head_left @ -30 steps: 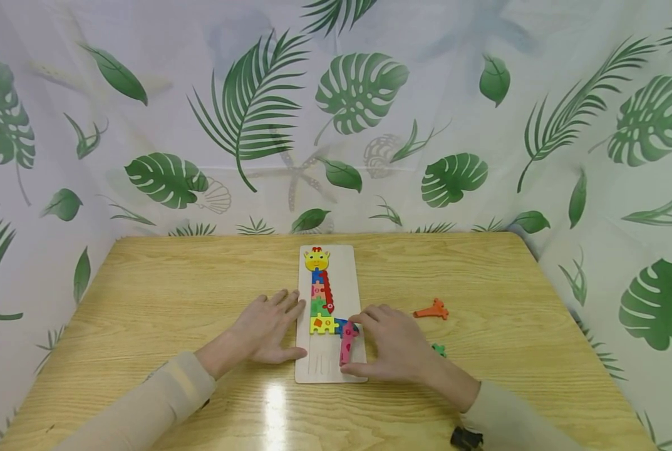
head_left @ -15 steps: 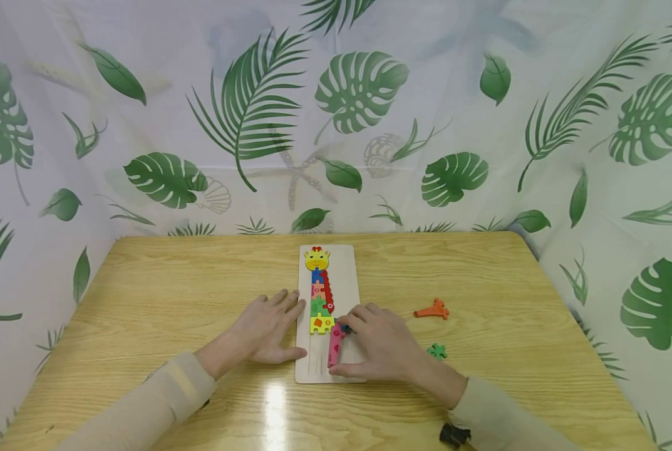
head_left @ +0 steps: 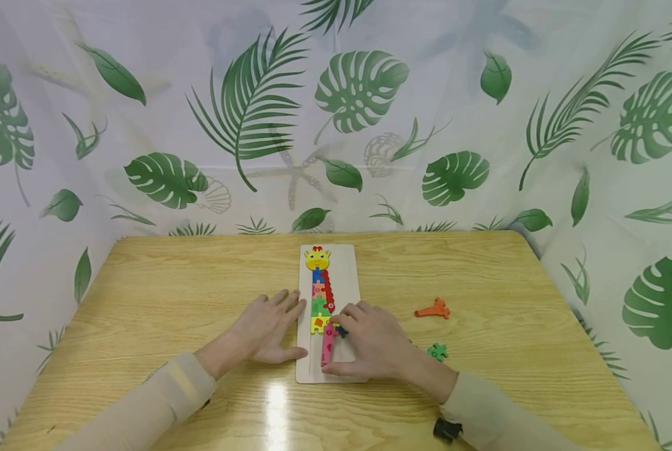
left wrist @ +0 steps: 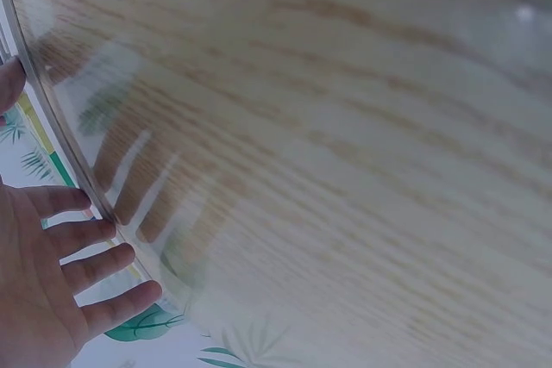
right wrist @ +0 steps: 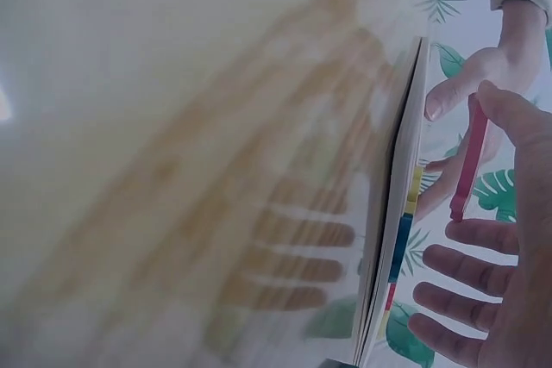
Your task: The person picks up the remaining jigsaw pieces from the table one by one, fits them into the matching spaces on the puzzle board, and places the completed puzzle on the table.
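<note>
A wooden puzzle board (head_left: 344,266) lies on the table with a giraffe partly laid out on it: yellow head (head_left: 317,259), blue, pink and green neck pieces, a red mane (head_left: 327,291) and a yellow body piece (head_left: 317,324). My right hand (head_left: 377,341) pinches a long pink puzzle piece (head_left: 327,344) lengthwise between thumb and forefinger, over the lower board. In the right wrist view this pink piece (right wrist: 471,157) is held off the board. A dark blue piece is partly hidden under the right fingers. My left hand (head_left: 268,329) rests flat with spread fingers at the board's left edge.
To the right of the board lie an orange puzzle piece (head_left: 433,309) and a small green one (head_left: 438,351). The wooden table (head_left: 200,282) is backed by a white leaf-patterned cloth (head_left: 381,175). A black band (head_left: 447,430) is at the right sleeve.
My right hand has moved left with the pink piece, from the blue piece to below the yellow body piece. The green loose piece has come fully into sight. The left hand stays still.
</note>
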The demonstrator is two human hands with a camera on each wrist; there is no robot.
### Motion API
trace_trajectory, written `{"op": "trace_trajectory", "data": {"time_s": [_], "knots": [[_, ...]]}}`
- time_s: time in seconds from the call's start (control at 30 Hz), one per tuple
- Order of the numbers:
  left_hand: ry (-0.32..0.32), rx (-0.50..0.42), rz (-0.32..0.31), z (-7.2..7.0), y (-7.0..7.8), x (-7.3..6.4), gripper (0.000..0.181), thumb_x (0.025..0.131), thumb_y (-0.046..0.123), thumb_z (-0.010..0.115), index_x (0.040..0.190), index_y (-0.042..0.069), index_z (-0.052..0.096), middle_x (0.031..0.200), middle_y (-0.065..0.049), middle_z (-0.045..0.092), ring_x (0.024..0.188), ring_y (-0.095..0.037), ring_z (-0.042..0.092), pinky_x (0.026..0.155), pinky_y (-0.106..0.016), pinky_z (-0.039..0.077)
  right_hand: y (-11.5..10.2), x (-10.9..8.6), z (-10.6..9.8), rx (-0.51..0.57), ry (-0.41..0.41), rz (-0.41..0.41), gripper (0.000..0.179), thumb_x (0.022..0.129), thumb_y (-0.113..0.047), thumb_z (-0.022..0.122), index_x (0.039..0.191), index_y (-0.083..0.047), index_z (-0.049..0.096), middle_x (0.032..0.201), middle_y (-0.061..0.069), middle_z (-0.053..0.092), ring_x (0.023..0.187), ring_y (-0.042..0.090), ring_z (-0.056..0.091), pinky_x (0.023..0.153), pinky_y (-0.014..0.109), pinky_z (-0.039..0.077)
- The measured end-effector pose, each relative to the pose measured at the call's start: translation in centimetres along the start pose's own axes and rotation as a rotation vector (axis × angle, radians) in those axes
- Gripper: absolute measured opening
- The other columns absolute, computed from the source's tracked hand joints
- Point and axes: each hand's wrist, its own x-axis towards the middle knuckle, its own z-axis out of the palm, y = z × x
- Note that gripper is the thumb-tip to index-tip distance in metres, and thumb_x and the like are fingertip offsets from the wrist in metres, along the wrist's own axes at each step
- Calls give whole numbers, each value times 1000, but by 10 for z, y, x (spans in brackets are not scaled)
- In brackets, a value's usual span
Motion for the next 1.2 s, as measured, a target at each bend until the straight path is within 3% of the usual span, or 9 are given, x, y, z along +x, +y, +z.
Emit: {"op": "trace_trajectory", "data": {"time_s": [0.17,0.47,0.77,1.2], "knots": [[-9,-2,-6,-2,0,0,98,94,79,47,162,8,42,168,-17,42,152,-38,48,114,-56,50,-3,4,-1,-4,-39,-12,83,81,-87,61,132,-22,70,128,0,69,115,20,63,95,40,60],[-16,-6,-9,-3,-1,-1,98,95,79,46,162,9,42,169,-16,42,152,-38,47,114,-56,50,-6,9,6,-62,-14,-75,77,84,-86,59,128,-24,71,122,-2,68,110,19,63,91,38,58],[-8,-2,-4,-1,0,0,98,95,80,45,162,9,41,169,-16,41,153,-38,47,114,-56,50,-11,13,3,-97,-85,-68,84,85,-87,55,136,-22,68,127,0,67,116,21,61,96,42,57],[5,13,-2,0,0,0,98,94,81,45,161,10,43,168,-15,43,151,-38,49,112,-53,51,-13,16,5,-123,-79,-88,85,84,-87,57,139,-23,67,130,1,66,117,22,61,96,43,58]]}}
